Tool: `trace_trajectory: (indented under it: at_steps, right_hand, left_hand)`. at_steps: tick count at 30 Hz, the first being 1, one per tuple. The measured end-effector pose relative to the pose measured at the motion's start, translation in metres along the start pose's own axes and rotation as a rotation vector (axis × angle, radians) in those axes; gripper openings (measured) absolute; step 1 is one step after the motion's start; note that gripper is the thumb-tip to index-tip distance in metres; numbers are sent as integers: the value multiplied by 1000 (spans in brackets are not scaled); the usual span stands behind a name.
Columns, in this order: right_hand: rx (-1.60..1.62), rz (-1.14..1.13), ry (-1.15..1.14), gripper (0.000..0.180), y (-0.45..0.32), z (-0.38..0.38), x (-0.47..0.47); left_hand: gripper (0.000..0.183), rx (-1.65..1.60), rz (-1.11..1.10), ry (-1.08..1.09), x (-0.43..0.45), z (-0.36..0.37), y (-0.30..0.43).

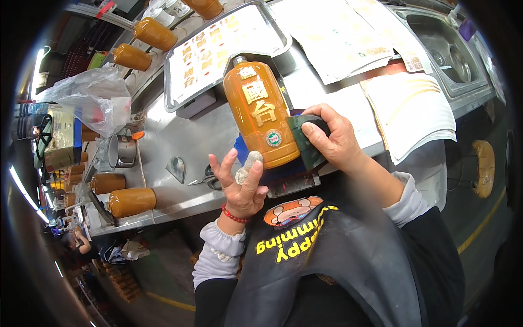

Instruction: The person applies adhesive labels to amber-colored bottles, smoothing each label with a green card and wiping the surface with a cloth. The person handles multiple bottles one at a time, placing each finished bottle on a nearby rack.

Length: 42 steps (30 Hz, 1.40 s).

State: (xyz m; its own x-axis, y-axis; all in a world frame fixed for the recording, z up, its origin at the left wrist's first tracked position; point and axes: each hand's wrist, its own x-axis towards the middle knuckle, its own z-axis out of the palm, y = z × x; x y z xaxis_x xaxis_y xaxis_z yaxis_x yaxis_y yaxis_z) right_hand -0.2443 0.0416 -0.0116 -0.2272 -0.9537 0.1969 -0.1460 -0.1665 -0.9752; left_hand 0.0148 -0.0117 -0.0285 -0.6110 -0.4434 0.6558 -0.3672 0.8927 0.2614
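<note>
A large amber-brown glazed bottle (261, 114) with raised gold characters and a round green-and-white emblem lies on its side before me, on a dark and blue support. My right hand (333, 137) grips a dark green flexible sheet or scraper (307, 141) against the bottle's right side near its base. My left hand (241, 186) is at the bottle's lower left, fingers spread; one finger wears a pale cloth finger cover (249, 166). Whether a fingertip touches the bottle is unclear. Left of this hand lie scissors (204, 178) and a small dark translucent triangular piece (176, 169).
A metal tray (168, 90) with a sheet of gold and red decals stands behind the bottle. Paper stacks (412, 110) lie right, beside a steel sink (445, 49). More brown bottles (132, 202), a metal mug (121, 151) and a plastic bag (92, 94) are left. Another person (79, 243) is far left.
</note>
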Motion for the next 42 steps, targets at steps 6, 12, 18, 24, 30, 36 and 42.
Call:
trace_trajectory:
  at_steps: [6,12,18,24,30,36,42]
  right_hand:
    - [131,-30,104,22,6,0,-5]
    - [-127,-184,150,26,-14,-47,-18]
    - [-1057,-293,183,36,-19,-173,-54]
    - [-1316,-81,67,31,4,-183,-68]
    - [-1261,-123,73,33,13,-198,-58]
    - [-1218,-52,-58,37,24,-227,-9]
    - [-981,297,-464,42,5,-237,61]
  left_hand:
    - [33,258,325,-161,50,-20,9]
    - [42,299,439,-364,96,1,27]
    - [32,188,290,-294,103,23,72]
    - [32,-266,94,-381,104,72,107]
    - [25,-247,34,-410,108,79,116]
    - [26,-251,20,-389,108,80,119]
    - [27,-255,14,-360,102,77,116]
